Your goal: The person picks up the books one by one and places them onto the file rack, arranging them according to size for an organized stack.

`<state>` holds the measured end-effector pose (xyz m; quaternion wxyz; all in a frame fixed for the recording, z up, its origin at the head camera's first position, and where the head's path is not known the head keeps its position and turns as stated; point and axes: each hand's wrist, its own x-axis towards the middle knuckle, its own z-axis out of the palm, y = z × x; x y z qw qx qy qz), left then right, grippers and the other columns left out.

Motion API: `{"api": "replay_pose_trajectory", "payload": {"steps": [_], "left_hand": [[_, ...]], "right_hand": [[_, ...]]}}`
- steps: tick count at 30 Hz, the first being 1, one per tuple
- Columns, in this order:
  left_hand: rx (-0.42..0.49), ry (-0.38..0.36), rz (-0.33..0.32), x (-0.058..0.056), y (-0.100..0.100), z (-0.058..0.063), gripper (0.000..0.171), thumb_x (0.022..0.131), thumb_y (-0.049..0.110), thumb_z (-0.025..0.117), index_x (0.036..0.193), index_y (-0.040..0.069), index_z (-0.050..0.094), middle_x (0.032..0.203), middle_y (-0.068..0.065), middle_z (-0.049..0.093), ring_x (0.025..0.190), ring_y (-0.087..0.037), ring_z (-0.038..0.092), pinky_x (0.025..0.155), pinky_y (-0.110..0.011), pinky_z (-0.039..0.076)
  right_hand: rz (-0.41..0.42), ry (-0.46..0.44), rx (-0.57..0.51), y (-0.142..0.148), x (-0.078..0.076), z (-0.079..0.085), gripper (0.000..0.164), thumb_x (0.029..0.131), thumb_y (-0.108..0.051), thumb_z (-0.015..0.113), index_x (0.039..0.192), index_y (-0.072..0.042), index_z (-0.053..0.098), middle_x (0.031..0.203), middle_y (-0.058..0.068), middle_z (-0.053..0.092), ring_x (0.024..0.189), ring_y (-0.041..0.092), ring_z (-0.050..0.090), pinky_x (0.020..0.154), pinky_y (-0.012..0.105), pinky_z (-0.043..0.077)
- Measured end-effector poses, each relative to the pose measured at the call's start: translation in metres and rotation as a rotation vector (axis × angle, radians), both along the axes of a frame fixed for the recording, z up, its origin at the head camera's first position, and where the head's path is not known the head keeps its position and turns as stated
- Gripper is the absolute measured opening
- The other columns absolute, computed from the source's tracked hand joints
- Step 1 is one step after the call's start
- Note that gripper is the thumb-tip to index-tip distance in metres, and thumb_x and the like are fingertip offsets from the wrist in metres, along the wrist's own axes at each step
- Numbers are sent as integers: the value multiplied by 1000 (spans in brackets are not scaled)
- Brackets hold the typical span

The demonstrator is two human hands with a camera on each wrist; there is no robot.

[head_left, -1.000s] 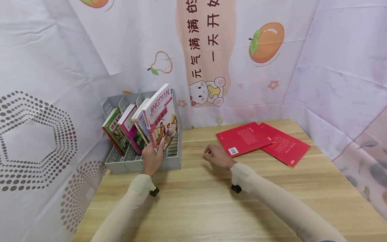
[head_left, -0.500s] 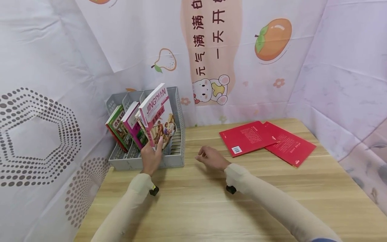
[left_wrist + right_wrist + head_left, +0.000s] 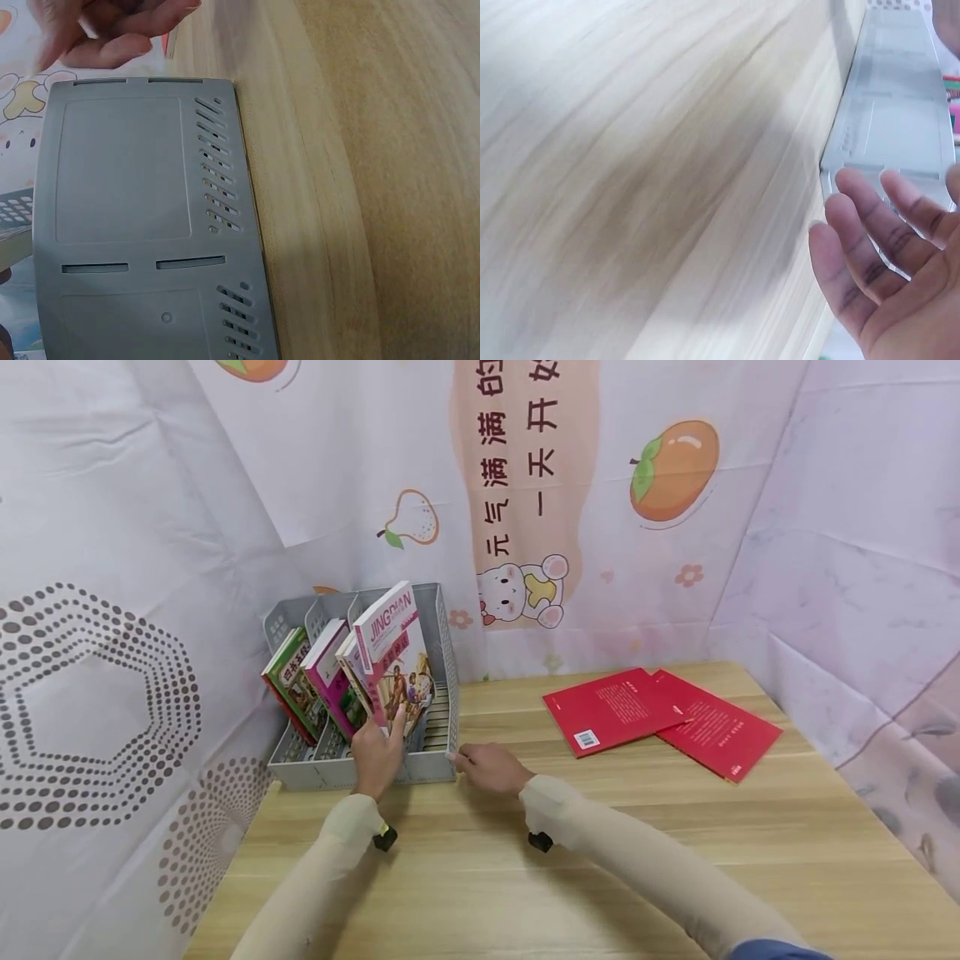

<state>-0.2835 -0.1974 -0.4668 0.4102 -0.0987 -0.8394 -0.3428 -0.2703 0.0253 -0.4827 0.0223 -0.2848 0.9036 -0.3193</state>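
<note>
My left hand [image 3: 377, 753] grips the lower edge of a white and pink book [image 3: 396, 652] marked JINGDIAN, thumb on its front cover. The book leans back inside a grey plastic file rack [image 3: 322, 774], beside a cream-spined book [image 3: 351, 664]. My right hand [image 3: 491, 768] is at the rack's front right corner; in the right wrist view its fingers [image 3: 870, 202] are spread and loosely bent, with nothing held. Whether they touch the corner is hard to tell. The left wrist view shows mainly the rack's front wall [image 3: 124, 172].
Further left in the rack lean a green book [image 3: 296, 681] and a magenta book [image 3: 333, 681]. Two red books [image 3: 611, 710] [image 3: 720, 735] lie overlapping on the wooden table [image 3: 480, 877] at the right. Printed cloth [image 3: 600, 527] hangs behind and at both sides.
My right hand has moved left across the table to the rack's corner. The book in my left hand has gone slightly lower into the rack. The red books have not moved.
</note>
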Motion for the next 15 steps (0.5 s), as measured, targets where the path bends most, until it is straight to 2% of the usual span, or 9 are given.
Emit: {"api": "replay_pose_trajectory", "payload": {"steps": [3,7,12,15], "left_hand": [[0,-37,27,0,-2,-2,46,104,34,63,68,12,43,59,-3,41,50,-21,40,51,-39,35],[-3,-88,42,-3,2,-3,48,104,37,62,67,13,44,59,-4,45,49,-22,44,49,-38,36],[2,-163,91,-7,4,-3,51,104,42,60,65,13,45,59,-6,48,50,-26,49,50,-41,39],[14,-227,117,-10,4,-2,53,104,45,59,64,13,46,57,-6,48,50,-25,48,50,-41,39]], "right_hand": [[-15,-21,-7,-12,1,4,45,113,-38,36,91,-12,65,74,-2,64,65,13,57,70,36,50],[-75,-44,13,-16,1,10,48,113,-39,33,80,-15,59,68,0,56,67,19,58,72,40,50],[-97,-70,38,-19,-2,12,48,113,-37,34,82,-14,63,74,2,61,83,25,67,83,45,53],[-90,-98,41,-20,-4,13,49,113,-38,33,83,-15,64,73,0,63,81,23,67,84,45,52]]}}
